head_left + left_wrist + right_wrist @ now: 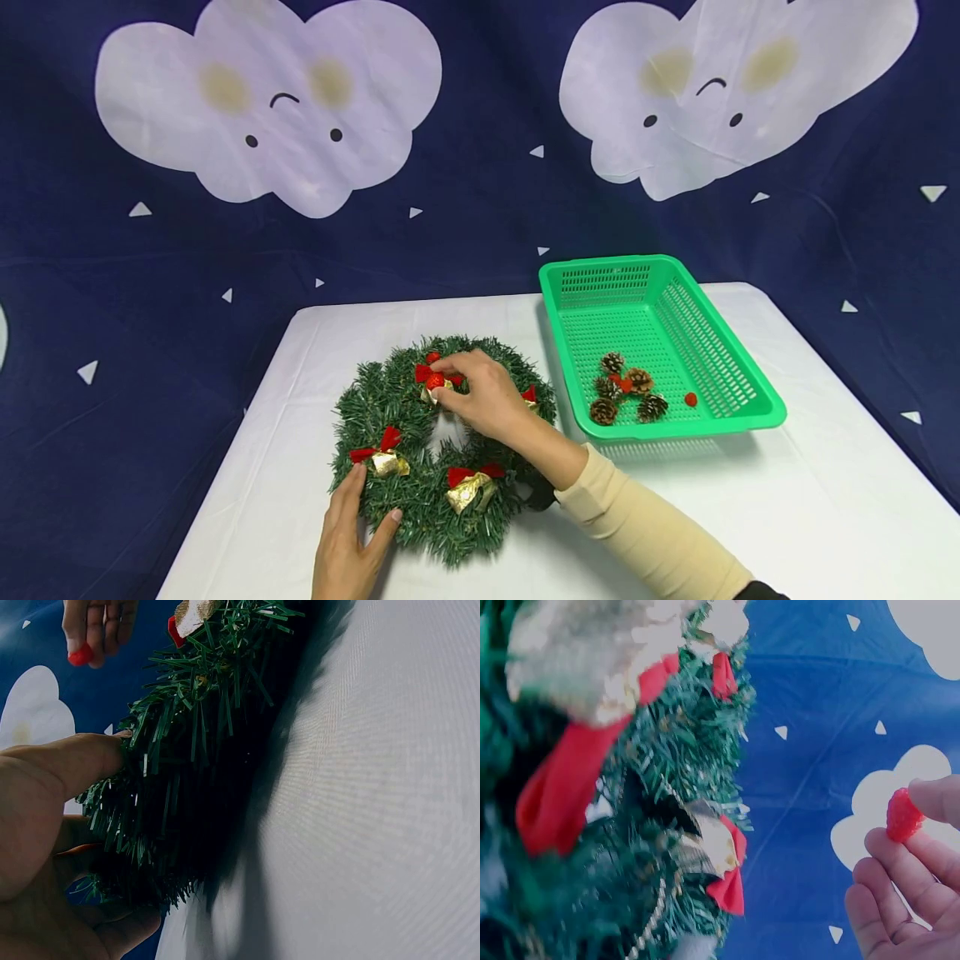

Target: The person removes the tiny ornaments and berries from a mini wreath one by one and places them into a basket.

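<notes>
A green artificial wreath [420, 512] lies on the white table, with red bows and gold bells on it. Along its lower left edge my left hand [348, 533] grips the branches; the left wrist view shows the thumb [82, 761] on one side and the other fingers curled behind. Above the wreath's far part, my right hand [483, 396] pinches a small red berry [905, 815] between thumb and fingertips. In the head view this berry overlaps a red bow [424, 374]. Another small red berry [432, 357] is just behind that bow.
A green plastic basket [663, 431] stands at the right, beside the wreath. Inside it are several pine cones [652, 407] and a few red berries [691, 400]. Behind the white table [255, 500] hangs a dark blue curtain [480, 192] with clouds.
</notes>
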The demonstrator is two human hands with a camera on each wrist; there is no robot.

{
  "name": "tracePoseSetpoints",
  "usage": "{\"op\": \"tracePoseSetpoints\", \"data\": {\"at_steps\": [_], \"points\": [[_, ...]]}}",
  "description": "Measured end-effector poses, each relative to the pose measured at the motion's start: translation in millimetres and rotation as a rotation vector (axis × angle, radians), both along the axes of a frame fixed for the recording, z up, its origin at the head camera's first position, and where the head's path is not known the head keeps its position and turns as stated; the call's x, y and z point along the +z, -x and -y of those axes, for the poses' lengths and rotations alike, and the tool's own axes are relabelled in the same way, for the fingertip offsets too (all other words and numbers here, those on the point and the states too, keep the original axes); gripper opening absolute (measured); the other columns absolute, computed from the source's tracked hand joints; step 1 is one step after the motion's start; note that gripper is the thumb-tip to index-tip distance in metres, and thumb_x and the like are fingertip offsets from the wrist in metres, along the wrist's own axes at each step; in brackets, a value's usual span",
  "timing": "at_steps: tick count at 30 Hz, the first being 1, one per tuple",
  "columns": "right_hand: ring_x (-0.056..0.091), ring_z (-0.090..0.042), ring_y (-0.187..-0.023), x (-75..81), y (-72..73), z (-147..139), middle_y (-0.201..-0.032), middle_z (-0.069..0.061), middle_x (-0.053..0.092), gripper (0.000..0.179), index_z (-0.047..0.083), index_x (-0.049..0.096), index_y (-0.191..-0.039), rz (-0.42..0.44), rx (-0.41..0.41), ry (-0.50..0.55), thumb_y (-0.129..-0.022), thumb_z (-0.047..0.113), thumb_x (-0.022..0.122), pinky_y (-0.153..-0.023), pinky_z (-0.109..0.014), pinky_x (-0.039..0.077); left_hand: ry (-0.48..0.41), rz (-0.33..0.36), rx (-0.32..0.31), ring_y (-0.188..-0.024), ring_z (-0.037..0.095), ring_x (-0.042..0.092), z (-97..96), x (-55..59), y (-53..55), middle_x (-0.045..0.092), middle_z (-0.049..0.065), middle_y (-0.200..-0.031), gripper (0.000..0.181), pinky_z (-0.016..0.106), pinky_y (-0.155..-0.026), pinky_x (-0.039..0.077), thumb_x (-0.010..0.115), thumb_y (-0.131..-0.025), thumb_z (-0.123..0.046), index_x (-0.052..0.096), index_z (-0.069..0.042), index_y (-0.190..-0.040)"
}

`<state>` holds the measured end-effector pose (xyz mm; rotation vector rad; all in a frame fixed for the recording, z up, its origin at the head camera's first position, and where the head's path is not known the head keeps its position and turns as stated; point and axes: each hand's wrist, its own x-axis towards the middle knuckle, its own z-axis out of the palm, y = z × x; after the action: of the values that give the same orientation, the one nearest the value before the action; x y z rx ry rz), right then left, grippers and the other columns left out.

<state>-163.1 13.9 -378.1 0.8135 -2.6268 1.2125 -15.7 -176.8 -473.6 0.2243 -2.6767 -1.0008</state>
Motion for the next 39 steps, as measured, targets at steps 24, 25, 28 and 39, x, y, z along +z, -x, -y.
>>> {"op": "tracePoseSetpoints", "data": {"at_steps": [24, 25, 28, 39], "points": [[0.063, -0.03, -0.1, 3.0, 8.8, -64, -0.105, -0.009, 0.068, 0.032, 0.01, 0.066, -0.115, 0.047, -0.134, 0.15, -0.084, 0.019, 0.071, -0.083, -0.046, 0.052, 0.019, -0.016, 0.006, -0.127, 0.041, 0.041, -0.4, -1.3, 0.6, 0.038, 0.014, -0.146, 0.074, 0.062, -0.093, 0.042, 0.072, -0.082, -0.027, 0.037, -0.007, -0.145], [0.063, -0.03, -0.101, 3.1, 9.2, -67, -0.105, -0.01, 0.068, 0.032, 0.009, 0.066, -0.115, 0.05, -0.14, 0.15, -0.085, 0.019, 0.071, -0.083, -0.046, 0.052, 0.019, -0.015, 0.006, -0.127, 0.041, 0.041, -0.5, -1.1, 0.7, 0.038, 0.014, -0.146, 0.075, 0.062, -0.093, 0.042, 0.073, -0.082, -0.027, 0.037, -0.007, -0.145], [0.062, -0.031, -0.104, 2.7, 11.2, -76, -0.11, -0.011, 0.067, 0.032, 0.011, 0.065, -0.116, 0.091, -0.157, 0.165, -0.086, 0.02, 0.07, -0.086, -0.048, 0.052, 0.018, -0.002, 0.011, -0.127, 0.041, 0.041, -0.8, -0.5, 0.8, 0.038, 0.014, -0.146, 0.075, 0.062, -0.093, 0.042, 0.073, -0.082, -0.027, 0.036, -0.007, -0.145], [0.063, -0.029, -0.103, -1.7, 16.8, -101, -0.112, -0.008, 0.067, 0.034, 0.014, 0.064, -0.119, 0.145, -0.246, 0.147, -0.087, 0.026, 0.068, -0.087, -0.044, 0.053, 0.02, -0.013, 0.016, -0.128, 0.041, 0.04, -1.8, -0.6, 0.8, 0.038, 0.015, -0.146, 0.075, 0.062, -0.092, 0.042, 0.073, -0.082, -0.026, 0.037, -0.007, -0.145]]}}
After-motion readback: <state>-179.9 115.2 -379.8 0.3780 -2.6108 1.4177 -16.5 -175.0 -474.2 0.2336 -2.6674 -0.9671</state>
